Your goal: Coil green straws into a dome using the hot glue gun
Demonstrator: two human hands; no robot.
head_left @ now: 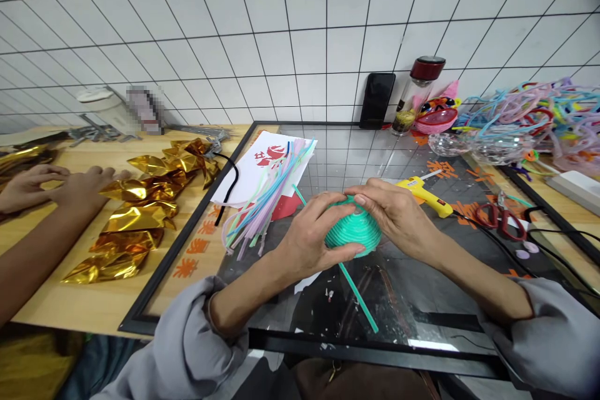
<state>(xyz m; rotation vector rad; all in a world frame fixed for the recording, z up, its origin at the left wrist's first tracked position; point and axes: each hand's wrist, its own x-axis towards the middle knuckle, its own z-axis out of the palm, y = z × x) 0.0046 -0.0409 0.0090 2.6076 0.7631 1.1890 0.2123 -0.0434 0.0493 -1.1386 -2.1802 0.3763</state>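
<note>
A green dome of coiled pipe cleaner (355,231) is held between my two hands above the glass tabletop. My left hand (314,231) grips it from the left, thumb along the lower side and fingers over the top. On the upper right, my right hand (394,212) pinches the dome's top edge with thumb and fingers. Below the dome a straight green pipe cleaner (359,298) slants toward the table's front; another green end shows at its upper left. Whatever lies under my fingertips is hidden.
Pastel pipe cleaners (269,197) lie on white paper (244,165) to the left. A yellow glue gun (429,197) and red-handled scissors (501,219) lie right. Behind stand a phone (377,100) and bottle (417,97). At far left, another person's hands (77,186) are near gold foil (135,215).
</note>
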